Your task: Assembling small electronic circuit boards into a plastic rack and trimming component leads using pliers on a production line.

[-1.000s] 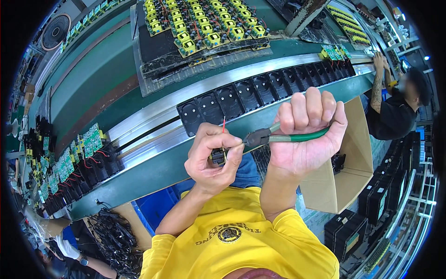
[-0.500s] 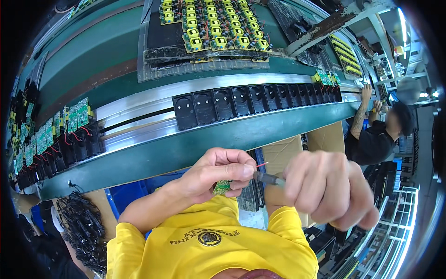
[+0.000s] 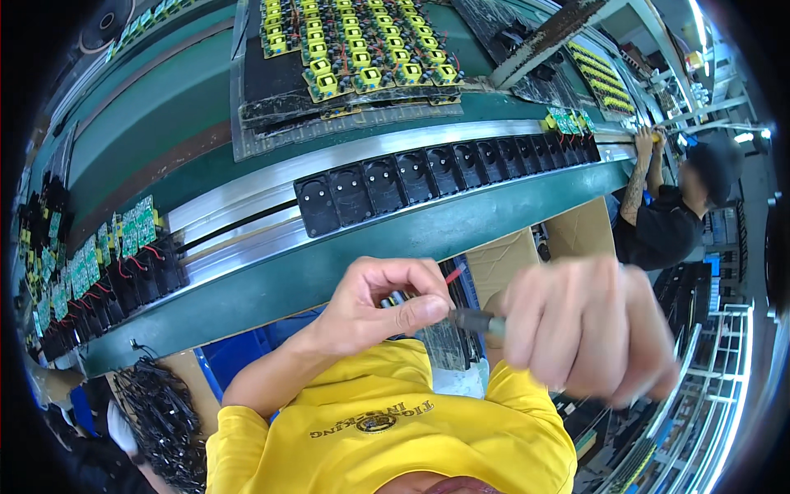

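My left hand is closed in a pinch, holding a small circuit board of which only a few components show between the fingers. A short red wire sticks up beyond my fingertips. My right hand, slightly blurred, is wrapped round a slim tool with a dark grey nose and a pale greenish part near the fingers. The tool's nose reaches my left thumb and fingertip. Its kind and most of its handle are hidden in my fist.
Ahead on the green bench, a row of black plastic housings lies along a metal rail. Yellow-topped circuit boards fill a tray behind. More housings with green boards stand left. Black cables are heaped lower left. A co-worker works at right.
The circuit board has turned in my left hand, so its components show instead of its green face. The red wire points more upward. The whole view has shifted slightly.
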Tool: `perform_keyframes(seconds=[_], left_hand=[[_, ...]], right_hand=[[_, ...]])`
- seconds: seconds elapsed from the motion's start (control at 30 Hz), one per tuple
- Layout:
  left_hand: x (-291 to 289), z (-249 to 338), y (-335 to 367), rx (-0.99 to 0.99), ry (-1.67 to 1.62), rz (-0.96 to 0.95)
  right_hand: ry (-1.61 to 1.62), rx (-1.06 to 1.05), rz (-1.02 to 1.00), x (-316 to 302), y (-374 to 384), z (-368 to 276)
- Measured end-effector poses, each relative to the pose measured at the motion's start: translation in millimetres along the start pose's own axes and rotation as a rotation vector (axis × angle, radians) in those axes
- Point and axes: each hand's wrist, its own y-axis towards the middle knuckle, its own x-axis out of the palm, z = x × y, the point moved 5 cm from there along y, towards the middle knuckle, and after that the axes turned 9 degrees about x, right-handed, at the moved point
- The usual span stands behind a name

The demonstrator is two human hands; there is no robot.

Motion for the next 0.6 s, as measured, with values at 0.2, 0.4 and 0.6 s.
perform_keyframes(seconds=[0.2, 0.4, 0.6], left_hand=[[2, 26, 2, 0.542, 0.611, 0.147], [-8, 22, -7, 0.559, 0.734, 0.293], [-8, 18, -8, 0.590, 0.790, 0.286]], right_hand=[[0.010, -0.324, 0.805, -28, -64, -3], [0.229, -0.537, 1.044, -37, -106, 21], [0.264, -0.509, 1.060, -36, -100, 33]])
